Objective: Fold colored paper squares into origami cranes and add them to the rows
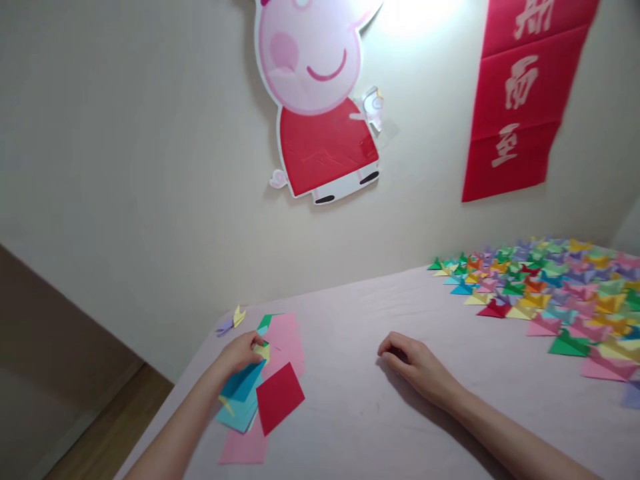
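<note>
My left hand (243,352) is at the left of the table, its thumb and fingers closed on coloured paper in a loose pile. Close by the fingertips show a yellow sheet (263,351) and a bit of green. A blue sheet (243,382) lies just below the thumb, over light turquoise sheets (240,415). A red square of paper (281,399) lies to the right of them, and pink sheets (287,340) are beneath. My right hand (410,360) rests on the table, fingers curled in loosely, with no paper seen in it.
Rows of many-coloured folded paper pieces (565,293) cover the table's right side. Small yellow and purple folded papers (233,323) lie at the back left corner. Behind the table (340,427), the wall carries a pig cutout (327,143) and a red banner (530,100).
</note>
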